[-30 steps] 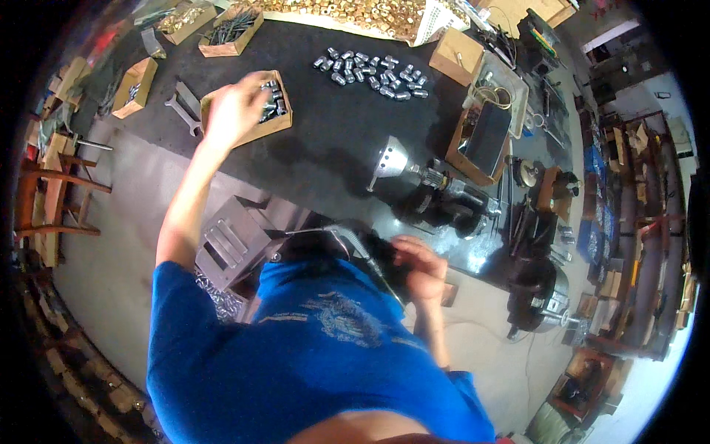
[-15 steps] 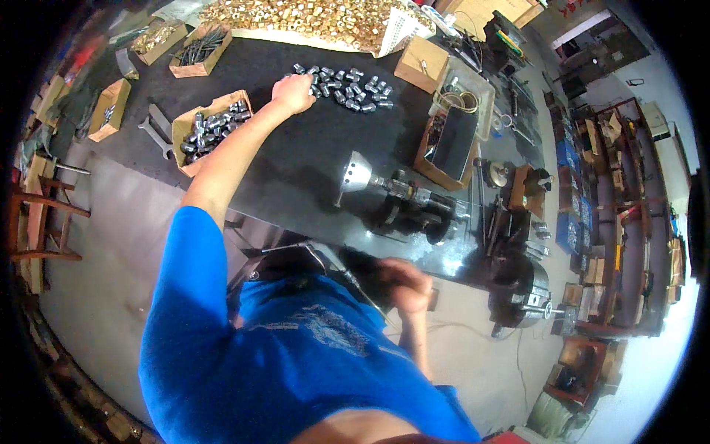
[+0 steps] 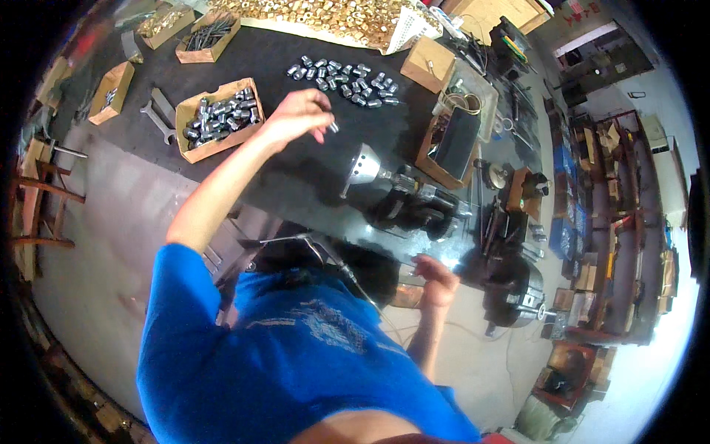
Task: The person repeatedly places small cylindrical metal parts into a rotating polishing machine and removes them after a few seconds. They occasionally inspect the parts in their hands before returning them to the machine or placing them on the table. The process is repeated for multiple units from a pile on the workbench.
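My left hand (image 3: 302,118) is over the dark bench, its fingers closed on a small silvery metal fitting (image 3: 333,127) that pokes out at the fingertips. Beyond it a loose group of similar fittings (image 3: 347,80) lies on the bench. Beside my left wrist, a cardboard box (image 3: 198,153) holds many more. To the right of the held piece is a machine with a silver, cone-shaped head (image 3: 362,167). Close to the bench's front edge is my right hand (image 3: 439,283), with its fingers curled; what they hold, if anything, is too small to make out.
An open-ended wrench (image 3: 157,124) lies left of the fittings box. Small cartons (image 3: 111,95) stand farther left, and brass nuts (image 3: 318,18) are heaped at the back. A wooden block (image 3: 427,64) and a box with a dark lid (image 3: 455,144) stand right; a vise-like machine (image 3: 518,292) sits near the corner.
My left hand has drawn back from the loose fittings toward the cone-headed machine, now with a fitting in its fingers. My right hand has moved slightly right.
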Demonstrator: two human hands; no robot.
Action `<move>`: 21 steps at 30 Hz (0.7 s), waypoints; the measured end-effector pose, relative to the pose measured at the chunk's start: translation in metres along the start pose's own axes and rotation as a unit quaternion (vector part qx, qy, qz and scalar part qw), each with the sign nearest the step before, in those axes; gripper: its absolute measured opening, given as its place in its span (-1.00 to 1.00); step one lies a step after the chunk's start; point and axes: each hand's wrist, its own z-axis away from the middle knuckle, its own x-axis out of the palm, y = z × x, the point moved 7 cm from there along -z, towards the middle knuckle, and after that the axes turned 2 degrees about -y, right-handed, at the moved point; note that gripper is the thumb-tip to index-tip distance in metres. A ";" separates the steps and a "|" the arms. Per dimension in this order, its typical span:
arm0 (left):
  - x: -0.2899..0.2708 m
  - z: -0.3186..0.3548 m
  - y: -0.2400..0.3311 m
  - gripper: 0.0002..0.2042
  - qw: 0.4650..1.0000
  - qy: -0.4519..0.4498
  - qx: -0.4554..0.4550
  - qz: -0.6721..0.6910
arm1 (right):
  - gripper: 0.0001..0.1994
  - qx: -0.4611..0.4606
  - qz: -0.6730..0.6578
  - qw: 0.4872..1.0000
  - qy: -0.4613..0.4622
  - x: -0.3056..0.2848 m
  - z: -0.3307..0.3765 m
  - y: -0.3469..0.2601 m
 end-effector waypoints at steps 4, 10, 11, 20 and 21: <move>0.031 0.057 0.033 -0.66 0.986 -0.049 0.045 0.156 | -0.56 -0.019 0.048 0.996 0.070 -0.051 -0.008 0.008; 0.044 0.068 0.030 -0.77 0.992 -0.019 0.024 0.123 | -0.69 0.048 -0.088 0.972 0.213 -0.088 -0.048 0.036; 0.046 0.066 0.029 -0.77 0.993 -0.027 0.011 0.114 | -0.67 0.054 -0.152 0.960 0.229 -0.087 -0.056 0.041; 0.051 0.061 0.031 -0.78 0.984 -0.090 0.035 0.149 | -0.68 0.011 -0.343 0.900 0.269 -0.063 -0.078 0.058; 0.050 0.060 0.030 -0.79 0.983 -0.101 0.038 0.146 | -0.70 0.011 -0.358 0.882 0.305 -0.062 -0.075 0.058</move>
